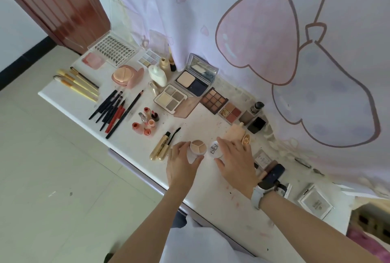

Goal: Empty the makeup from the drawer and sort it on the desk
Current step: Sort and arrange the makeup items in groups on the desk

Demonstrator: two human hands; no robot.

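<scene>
Soft, even daylight fills the frame; shadows under the hands are faint. Wide-angle distortion bends the desk (211,180) edge, and fine detail is slightly soft throughout.

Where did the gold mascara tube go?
The gold mascara tube lies near the front edge of the desk in the head view, just left of the left hand, with its black wand resting beside it.
</scene>
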